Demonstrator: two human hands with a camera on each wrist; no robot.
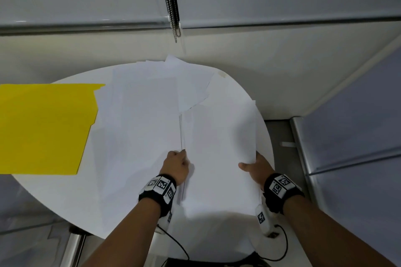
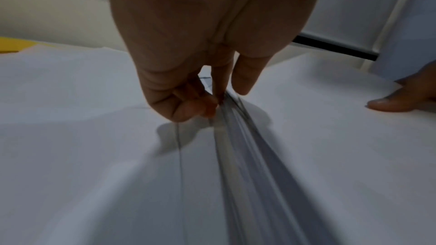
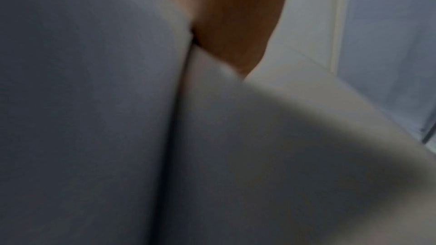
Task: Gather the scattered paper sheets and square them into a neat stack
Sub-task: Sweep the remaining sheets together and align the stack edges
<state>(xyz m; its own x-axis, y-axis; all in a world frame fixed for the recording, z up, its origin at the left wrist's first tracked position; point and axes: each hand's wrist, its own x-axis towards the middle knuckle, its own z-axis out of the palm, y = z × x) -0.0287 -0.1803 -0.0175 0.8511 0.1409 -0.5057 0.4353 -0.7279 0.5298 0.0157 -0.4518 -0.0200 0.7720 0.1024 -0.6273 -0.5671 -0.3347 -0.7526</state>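
Observation:
Several white paper sheets (image 1: 141,115) lie spread over a round white table (image 1: 65,197). A partly gathered stack (image 1: 217,147) sits at the right, its left edge raised. My left hand (image 1: 176,163) pinches that raised edge of the stack (image 2: 235,137) between thumb and fingertips (image 2: 195,107). My right hand (image 1: 253,169) holds the stack's right side, thumb on top and fingers hidden beneath. In the right wrist view, paper (image 3: 94,100) fills most of the frame with only a patch of my right hand (image 3: 235,16) showing. More loose sheets (image 1: 188,80) fan out at the table's far edge.
A yellow folder (image 1: 43,128) lies on the table's left side, overhanging the rim. A bead chain (image 1: 171,2) hangs from the blinds behind the table. Grey cabinet fronts (image 1: 351,147) stand to the right. A black cable (image 1: 173,243) trails at the near edge.

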